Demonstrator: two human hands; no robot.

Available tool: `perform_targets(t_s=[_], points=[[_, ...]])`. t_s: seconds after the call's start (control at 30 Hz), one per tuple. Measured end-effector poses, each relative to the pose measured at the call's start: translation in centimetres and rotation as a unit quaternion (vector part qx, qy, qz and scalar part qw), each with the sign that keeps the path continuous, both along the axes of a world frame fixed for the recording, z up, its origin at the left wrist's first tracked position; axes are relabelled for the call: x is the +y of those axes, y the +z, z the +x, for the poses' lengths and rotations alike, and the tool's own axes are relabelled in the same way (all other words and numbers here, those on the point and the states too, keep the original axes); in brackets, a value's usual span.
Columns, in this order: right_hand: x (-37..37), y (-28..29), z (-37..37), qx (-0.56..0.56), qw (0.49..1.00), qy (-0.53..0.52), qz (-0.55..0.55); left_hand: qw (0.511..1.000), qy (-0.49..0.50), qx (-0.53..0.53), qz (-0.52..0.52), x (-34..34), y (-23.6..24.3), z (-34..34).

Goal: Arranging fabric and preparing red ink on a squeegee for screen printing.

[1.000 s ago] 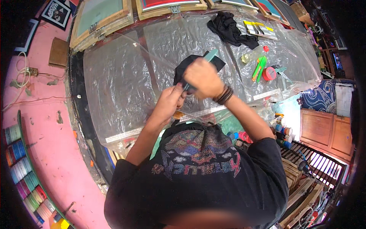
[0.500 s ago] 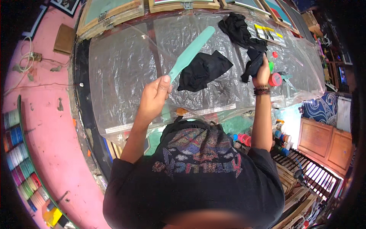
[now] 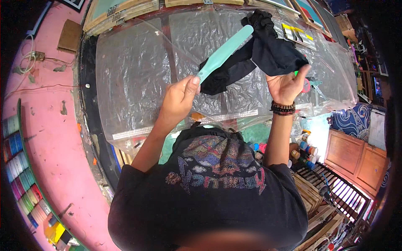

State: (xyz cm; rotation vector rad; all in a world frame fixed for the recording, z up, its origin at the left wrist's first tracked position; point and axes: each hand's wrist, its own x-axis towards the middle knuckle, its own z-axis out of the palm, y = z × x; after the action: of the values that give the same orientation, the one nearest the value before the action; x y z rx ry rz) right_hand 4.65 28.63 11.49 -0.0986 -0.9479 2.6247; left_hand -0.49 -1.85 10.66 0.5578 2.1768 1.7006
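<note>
My left hand [image 3: 178,98] grips the lower end of a long, flat, pale green spatula [image 3: 226,52], its rounded blade pointing up and to the right above the table. Over the fingers of my right hand [image 3: 287,88] drapes a black cloth [image 3: 276,54]; the palm is turned up, the thumb sticks out, and the cloth hides the other fingers. A second black cloth [image 3: 230,75] lies crumpled on the table, partly behind the spatula. Farther back, a bunched black cloth [image 3: 257,20] sits right behind the held one; whether they are joined I cannot tell.
Clear plastic sheeting [image 3: 134,75] covers the table. Wooden frames [image 3: 119,16] line its far edge. Flat tools with yellow edges [image 3: 298,35] lie at the back right. A red round lid [image 3: 307,86] is partly hidden behind my right hand. Several paint pots [image 3: 307,150] stand below right.
My right hand has turned palm up and moved slightly left and nearer, with the black cloth now spread over its fingers. The spatula and left hand have shifted right.
</note>
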Motion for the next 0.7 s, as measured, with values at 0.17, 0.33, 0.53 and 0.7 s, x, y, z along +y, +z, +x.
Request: perform_targets(t_s=[0.17,0.33,0.53,0.7], points=[[-0.9,0.7,-0.8,0.132,0.977,0.168,-0.024,0.999,0.001,0.022,-0.034,-0.2,0.0,0.4],[-1.8,0.5,-1.5,0.126,0.976,0.164,-0.065,0.999,-0.027,0.028,-0.029,0.0,-0.2,0.9],[-2.9,0.3,-2.5,0.005,0.988,0.083,0.128,0.998,-0.048,0.016,-0.038,0.2,-0.1,1.1],[-3.7,0.6,-3.1,-0.09,0.953,-0.055,0.284,0.995,-0.073,0.026,-0.067,0.2,-0.6,0.8]])
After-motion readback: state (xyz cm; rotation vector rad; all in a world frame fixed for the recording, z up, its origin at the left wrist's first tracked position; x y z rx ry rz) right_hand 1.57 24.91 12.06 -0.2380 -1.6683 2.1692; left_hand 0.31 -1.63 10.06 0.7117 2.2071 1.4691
